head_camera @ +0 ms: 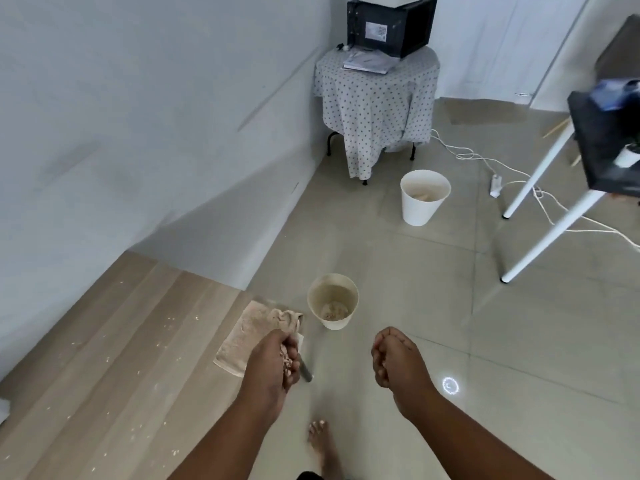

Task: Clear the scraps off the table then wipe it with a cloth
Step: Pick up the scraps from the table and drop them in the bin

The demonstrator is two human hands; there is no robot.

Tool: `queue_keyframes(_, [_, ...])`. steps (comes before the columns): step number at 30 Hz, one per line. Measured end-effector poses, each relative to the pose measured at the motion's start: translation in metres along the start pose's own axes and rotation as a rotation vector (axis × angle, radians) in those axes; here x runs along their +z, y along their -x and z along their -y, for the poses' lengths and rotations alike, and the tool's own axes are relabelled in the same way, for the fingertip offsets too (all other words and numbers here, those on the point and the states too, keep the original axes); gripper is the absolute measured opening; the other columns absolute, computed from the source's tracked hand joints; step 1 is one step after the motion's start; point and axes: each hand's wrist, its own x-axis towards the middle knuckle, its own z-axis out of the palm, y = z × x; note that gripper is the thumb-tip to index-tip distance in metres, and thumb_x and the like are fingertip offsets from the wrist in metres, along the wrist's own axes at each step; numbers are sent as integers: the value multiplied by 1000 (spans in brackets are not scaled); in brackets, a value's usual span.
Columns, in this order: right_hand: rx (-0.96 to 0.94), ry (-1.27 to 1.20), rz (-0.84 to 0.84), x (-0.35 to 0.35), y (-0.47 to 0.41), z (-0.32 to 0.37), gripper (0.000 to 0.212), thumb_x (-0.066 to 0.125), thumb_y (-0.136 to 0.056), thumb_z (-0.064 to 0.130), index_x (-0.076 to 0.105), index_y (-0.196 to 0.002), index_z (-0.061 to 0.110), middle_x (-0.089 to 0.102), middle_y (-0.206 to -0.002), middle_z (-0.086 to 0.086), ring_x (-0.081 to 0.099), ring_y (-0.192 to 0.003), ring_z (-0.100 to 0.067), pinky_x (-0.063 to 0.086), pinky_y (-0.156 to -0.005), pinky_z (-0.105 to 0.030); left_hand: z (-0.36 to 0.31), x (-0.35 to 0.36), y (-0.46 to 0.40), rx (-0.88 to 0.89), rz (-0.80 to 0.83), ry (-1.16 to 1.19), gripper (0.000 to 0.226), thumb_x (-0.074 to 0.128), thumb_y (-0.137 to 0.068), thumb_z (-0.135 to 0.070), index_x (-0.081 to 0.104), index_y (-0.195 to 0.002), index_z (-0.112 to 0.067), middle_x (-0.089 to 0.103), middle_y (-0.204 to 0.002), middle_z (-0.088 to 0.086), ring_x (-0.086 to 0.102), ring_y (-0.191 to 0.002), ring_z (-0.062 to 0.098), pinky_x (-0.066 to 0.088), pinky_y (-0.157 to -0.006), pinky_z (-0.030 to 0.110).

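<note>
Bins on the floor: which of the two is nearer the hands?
The cream bin just beyond the wooden table's corner, with scraps at its bottom. The white bin stands farther off, by the cloth-draped stool.

black box [391,27] on draped stool [375,109] | white power strip [496,185]

hands [273,358]: 2 | bins [333,301]: 2 | cloth [256,332]: 1 | tables [114,341]: 3

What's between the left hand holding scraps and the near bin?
Head view: only the cloth's bunched corner at the table edge separates the left hand from the near bin.
</note>
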Motion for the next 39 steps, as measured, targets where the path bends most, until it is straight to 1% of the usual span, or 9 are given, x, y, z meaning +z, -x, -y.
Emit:
queue_keyframes(4, [56, -103, -61, -14, -27, 21, 32, 38, -85, 2, 60, -69, 18, 53, -64, -8, 39, -47, -17, 28, -46, -24, -3, 33, -34, -28, 86, -15, 33, 56, -95, -23, 66, -64, -21, 53, -61, 1, 45, -49, 14, 25, -41, 20])
queue_keyframes(8, [108, -184, -92, -24, -57, 55, 20, 44, -90, 10, 60, -77, 14, 55, -67, -8, 40, -49, -17, 29, -48, -26, -16, 70, -71, -78, 150, 17, 19, 54, -93, -15, 61, -75, -13, 52, -63, 3, 50, -48, 13, 27, -36, 20])
queue_keyframes(19, [132, -183, -121, -16, -124, 113, 20, 45, -96, 13, 59, -82, 12, 56, -68, -7, 43, -50, -17, 32, -48, -26, -62, 139, -155, -191, 266, 13, 27, 48, -100, -15, 64, -79, -10, 56, -63, 3, 54, -49, 14, 33, -39, 21])
queue_keyframes(28, [190, -66, -17, 12, -184, 125, 18, 45, -98, 13, 58, -86, 11, 61, -73, -10, 54, -61, -22, 32, -55, -31, -67, 113, -200, -208, 85, 49, 20, 50, -96, -13, 63, -82, -8, 57, -63, 7, 58, -53, 20, 38, -41, 24])
queue_keyframes(32, [244, -26, 61, 26, -221, 136, 18, 46, -94, 13, 61, -84, 12, 63, -78, -14, 47, -64, -24, 31, -55, -31, -72, 102, -213, -178, -15, 73, 22, 50, -95, -14, 68, -81, -8, 62, -68, 9, 63, -57, 19, 42, -44, 26])
queue_keyframes(34, [269, -6, 95, 31, -239, 142, 18, 46, -91, 10, 62, -84, 12, 64, -81, -15, 46, -62, -22, 30, -57, -32, -77, 101, -219, -175, -54, 75, 26, 49, -94, -15, 71, -79, -12, 64, -70, 8, 62, -57, 18, 41, -49, 26])
queue_keyframes(36, [294, 50, 133, 36, -258, 149, 21, 43, -91, 10, 63, -83, 11, 63, -83, -15, 46, -60, -20, 30, -58, -33, -82, 105, -225, -192, -93, 66, 31, 46, -90, -17, 74, -77, -18, 65, -72, 6, 57, -58, 19, 37, -60, 29])
queue_keyframes(37, [304, 74, 148, 38, -269, 152, 22, 42, -91, 9, 63, -85, 11, 62, -83, -14, 47, -60, -20, 31, -57, -33, -82, 108, -229, -197, -115, 75, 32, 45, -88, -16, 75, -78, -20, 65, -73, 7, 55, -59, 20, 34, -63, 31])
queue_keyframes(39, [309, 74, 168, 41, -286, 157, 21, 36, -92, 3, 57, -95, 8, 58, -85, -14, 46, -58, -19, 35, -55, -32, -82, 113, -236, -175, -150, 157, 32, 40, -87, -8, 71, -86, -14, 64, -73, 11, 54, -59, 23, 36, -59, 29])
